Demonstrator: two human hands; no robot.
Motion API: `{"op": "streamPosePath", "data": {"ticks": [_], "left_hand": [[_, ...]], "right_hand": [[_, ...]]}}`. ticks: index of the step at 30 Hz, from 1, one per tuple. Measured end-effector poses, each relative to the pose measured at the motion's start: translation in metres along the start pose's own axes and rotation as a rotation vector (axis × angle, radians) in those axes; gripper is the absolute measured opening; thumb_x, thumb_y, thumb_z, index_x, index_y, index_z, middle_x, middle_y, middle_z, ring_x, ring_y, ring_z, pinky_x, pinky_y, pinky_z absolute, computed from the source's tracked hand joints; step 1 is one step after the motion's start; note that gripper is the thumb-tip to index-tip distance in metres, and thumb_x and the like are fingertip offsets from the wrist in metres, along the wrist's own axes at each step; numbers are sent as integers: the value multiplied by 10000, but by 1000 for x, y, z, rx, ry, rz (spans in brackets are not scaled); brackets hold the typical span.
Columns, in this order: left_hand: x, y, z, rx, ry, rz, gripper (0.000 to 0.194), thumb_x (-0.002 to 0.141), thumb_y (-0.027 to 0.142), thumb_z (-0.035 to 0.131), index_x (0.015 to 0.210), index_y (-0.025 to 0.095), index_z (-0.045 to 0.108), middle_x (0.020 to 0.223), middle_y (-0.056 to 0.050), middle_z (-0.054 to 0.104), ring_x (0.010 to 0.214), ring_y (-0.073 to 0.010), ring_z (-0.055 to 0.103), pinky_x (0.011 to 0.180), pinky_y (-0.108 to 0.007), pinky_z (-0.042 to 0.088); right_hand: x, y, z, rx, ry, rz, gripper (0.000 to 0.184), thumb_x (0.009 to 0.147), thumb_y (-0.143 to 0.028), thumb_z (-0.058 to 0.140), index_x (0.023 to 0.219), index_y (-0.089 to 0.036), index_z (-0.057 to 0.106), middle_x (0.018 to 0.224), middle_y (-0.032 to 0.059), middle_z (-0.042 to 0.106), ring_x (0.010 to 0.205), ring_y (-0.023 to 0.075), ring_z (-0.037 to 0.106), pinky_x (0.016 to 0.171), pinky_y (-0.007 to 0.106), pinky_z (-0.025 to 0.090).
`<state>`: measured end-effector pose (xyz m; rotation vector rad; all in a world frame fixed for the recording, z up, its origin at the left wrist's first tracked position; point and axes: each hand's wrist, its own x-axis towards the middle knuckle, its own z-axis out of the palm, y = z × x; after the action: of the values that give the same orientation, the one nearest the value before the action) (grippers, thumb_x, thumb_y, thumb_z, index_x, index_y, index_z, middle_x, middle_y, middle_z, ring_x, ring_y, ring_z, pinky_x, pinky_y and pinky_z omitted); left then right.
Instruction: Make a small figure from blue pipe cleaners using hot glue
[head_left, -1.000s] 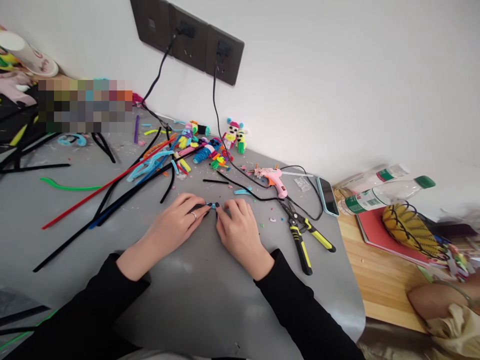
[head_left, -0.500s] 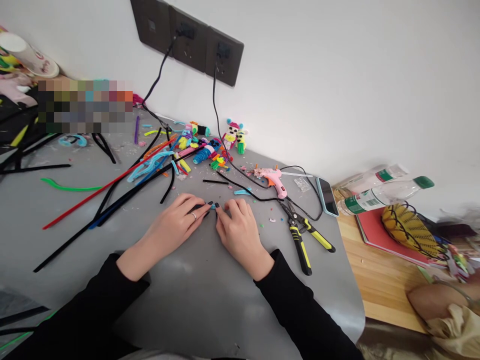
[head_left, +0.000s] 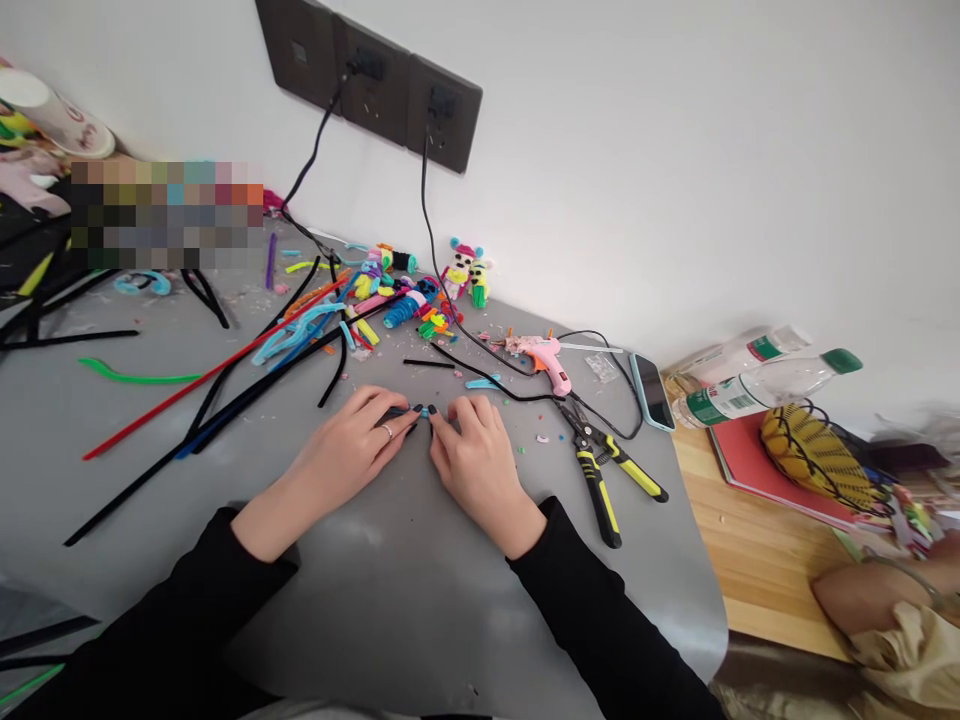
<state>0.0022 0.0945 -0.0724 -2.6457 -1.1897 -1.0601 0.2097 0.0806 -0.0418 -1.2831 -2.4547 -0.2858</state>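
Note:
Between the fingertips of both hands, low over the grey table (head_left: pixel 390 600), is a small light-blue piece of pipe cleaner (head_left: pixel 424 412), mostly covered by the fingers. My left hand (head_left: pixel 356 440), with a ring on one finger, pinches it from the left. From the other side, my right hand (head_left: pixel 476 455) pinches it with thumb and index finger. Beyond the hands lie a short blue pipe cleaner piece (head_left: pixel 482 382) and a black one (head_left: pixel 427 363). Long red (head_left: pixel 217 372) and black pipe cleaners (head_left: pixel 135 478) stretch across the table to the left.
Yellow-and-black pliers (head_left: pixel 598 490) lie right of my right hand, near a pink glue gun (head_left: pixel 551 365) and a phone (head_left: pixel 652 390). Small pipe-cleaner figures (head_left: pixel 459 268) stand by the wall. Bottles (head_left: pixel 750 392) and another person's arm (head_left: pixel 870 600) are at the right.
The view has shifted very slightly. Both hands keep almost the same pose around the light-blue piece, and nothing on the table has visibly moved.

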Motion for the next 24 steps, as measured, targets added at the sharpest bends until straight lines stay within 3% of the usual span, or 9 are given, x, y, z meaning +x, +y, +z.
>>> {"op": "streamPosePath", "data": {"ticks": [8, 24], "left_hand": [[2, 0, -2, 51, 6, 44, 255, 1060, 171, 541, 1102, 138, 790, 1053, -129, 743, 1026, -271, 640, 826, -403, 588], [5, 2, -5, 57, -1, 3, 279, 1067, 202, 521, 1097, 206, 799, 1050, -111, 749, 1031, -266, 658, 779, -386, 534]], "right_hand": [[1, 0, 0, -4, 13, 1, 198, 1027, -162, 573, 1060, -144, 767, 952, 111, 624, 911, 260, 507, 753, 375, 440], [1, 0, 0, 3, -21, 11, 241, 1049, -174, 532, 1085, -144, 769, 953, 112, 617, 927, 259, 493, 765, 377, 432]]}}
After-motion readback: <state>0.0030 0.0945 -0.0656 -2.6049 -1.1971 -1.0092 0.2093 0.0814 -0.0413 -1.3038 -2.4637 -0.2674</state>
